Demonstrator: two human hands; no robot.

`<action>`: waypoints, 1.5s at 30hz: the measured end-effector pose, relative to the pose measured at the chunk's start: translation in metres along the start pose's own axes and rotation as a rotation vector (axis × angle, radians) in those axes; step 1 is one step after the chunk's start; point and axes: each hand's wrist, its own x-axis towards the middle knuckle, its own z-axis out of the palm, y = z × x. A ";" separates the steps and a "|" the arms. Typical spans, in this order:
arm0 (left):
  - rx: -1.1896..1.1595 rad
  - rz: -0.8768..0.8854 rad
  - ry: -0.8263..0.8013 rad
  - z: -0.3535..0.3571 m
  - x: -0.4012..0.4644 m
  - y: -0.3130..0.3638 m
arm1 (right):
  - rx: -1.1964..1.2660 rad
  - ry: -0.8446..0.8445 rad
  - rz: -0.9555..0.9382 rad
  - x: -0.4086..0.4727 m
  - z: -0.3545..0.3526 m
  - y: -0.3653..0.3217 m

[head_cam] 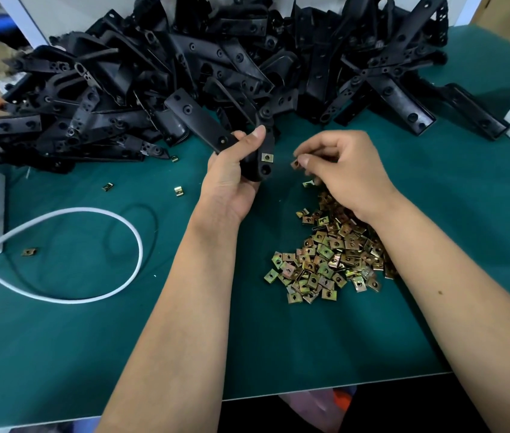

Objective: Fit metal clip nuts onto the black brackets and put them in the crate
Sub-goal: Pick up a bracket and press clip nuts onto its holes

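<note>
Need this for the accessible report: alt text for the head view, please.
A person's left hand holds a black bracket with one clip nut already fitted, while the right hand pinches another nut beside it. A pile of loose clip nuts lies on the green table; heaped brackets lie behind.

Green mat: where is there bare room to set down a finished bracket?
Bare mat lies near the front edge, below the white cable loop, left of the left forearm. Also right of the clip nut pile. Crowded along the back: the bracket heap.
</note>
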 end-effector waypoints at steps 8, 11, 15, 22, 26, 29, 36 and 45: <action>0.076 -0.049 -0.126 0.001 -0.003 -0.001 | 0.353 0.052 0.030 -0.001 0.006 -0.005; 0.075 -0.075 -0.169 0.002 -0.004 -0.002 | 0.472 0.063 0.084 -0.002 0.007 -0.008; 0.111 -0.092 -0.221 0.001 -0.004 -0.003 | 0.647 0.094 0.143 -0.003 0.006 -0.012; 0.144 -0.115 -0.264 0.000 -0.003 -0.006 | 0.650 0.100 0.142 -0.004 0.006 -0.015; 0.116 -0.136 -0.266 0.001 -0.004 -0.007 | 0.644 0.097 0.160 -0.004 0.006 -0.015; 0.103 -0.154 -0.275 0.003 -0.004 -0.009 | 0.658 0.088 0.176 -0.004 0.005 -0.016; 0.069 -0.199 -0.233 0.007 -0.005 -0.011 | 0.683 0.071 0.191 -0.006 0.005 -0.021; 0.038 -0.179 -0.188 0.006 -0.004 -0.012 | 0.763 0.059 0.198 -0.006 0.002 -0.024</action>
